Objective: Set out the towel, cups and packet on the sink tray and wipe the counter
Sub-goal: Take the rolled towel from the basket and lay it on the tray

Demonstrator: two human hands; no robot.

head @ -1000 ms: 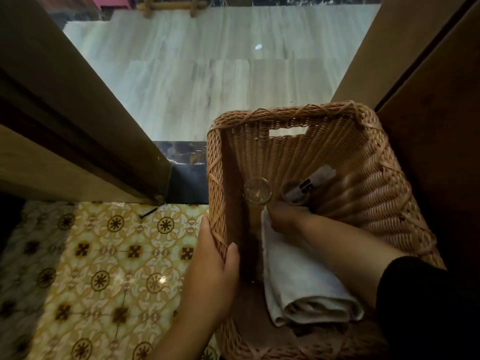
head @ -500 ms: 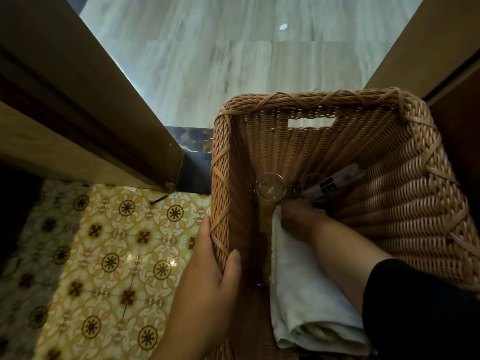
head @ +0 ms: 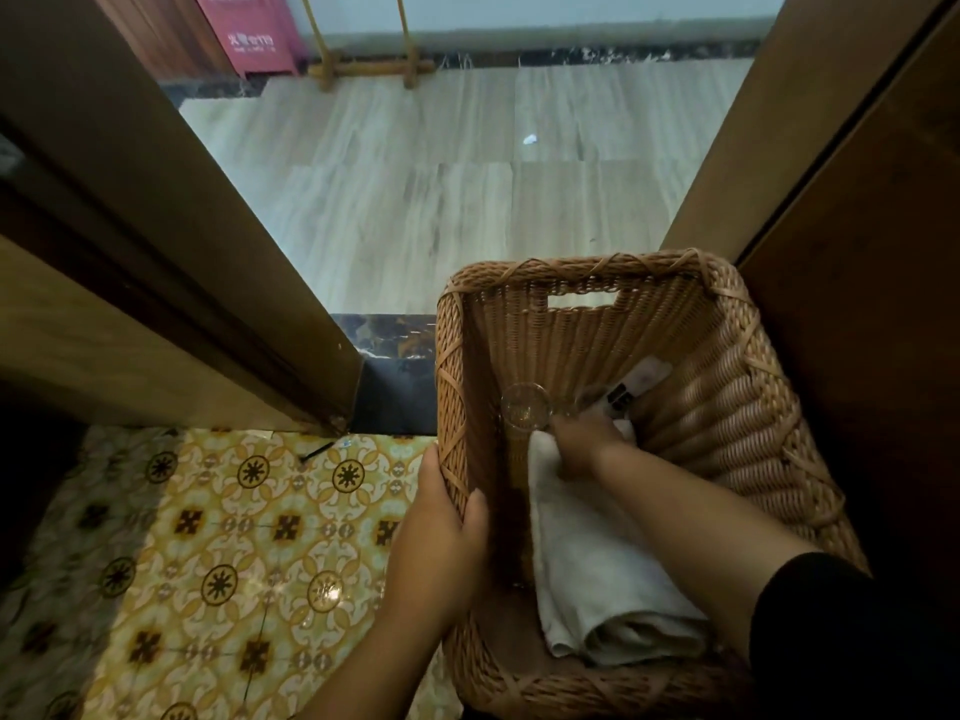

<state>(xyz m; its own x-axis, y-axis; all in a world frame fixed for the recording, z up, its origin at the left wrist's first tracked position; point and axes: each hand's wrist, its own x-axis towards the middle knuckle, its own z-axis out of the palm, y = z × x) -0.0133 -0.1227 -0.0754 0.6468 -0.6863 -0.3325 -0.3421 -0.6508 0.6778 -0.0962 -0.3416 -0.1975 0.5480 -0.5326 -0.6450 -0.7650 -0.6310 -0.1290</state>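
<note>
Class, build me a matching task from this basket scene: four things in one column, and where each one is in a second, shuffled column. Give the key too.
Things
1. folded white towel
2. clear glass cup
3. packet
4. left hand

Places
A. gripping the wicker basket's left rim
B. propped against the basket's far right inner wall
C. lying along the basket floor, under the right hand
D. standing at the far end, just left of the right hand

Pairs: 1-C, 2-D, 3-B, 4-A
</note>
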